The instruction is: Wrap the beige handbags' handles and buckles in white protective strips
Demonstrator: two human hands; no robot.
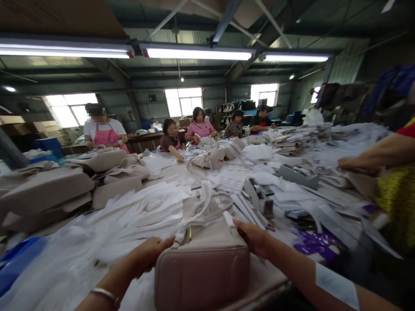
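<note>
A beige handbag (pixel 202 278) lies in front of me with its flat, piped base turned toward me. My left hand (pixel 152 254) grips its left side, thumb on the upper edge beside a gold-coloured metal fitting. On the opposite side my right hand (pixel 254 237) is closed on the bag's edge, near a white-wrapped strap end (pixel 229 219). The bag's handles, covered in white wrapping (pixel 205 196), point away from me. Most of my fingers are hidden behind the bag's sides.
Loose white wrapping sheets (pixel 139 216) spread over the table. Beige bags (pixel 48 188) are piled at left. Grey tape dispensers (pixel 256 194) stand right of centre, near purple plastic (pixel 317 246). A co-worker's arm (pixel 376 155) reaches in from the right; several people work across the table.
</note>
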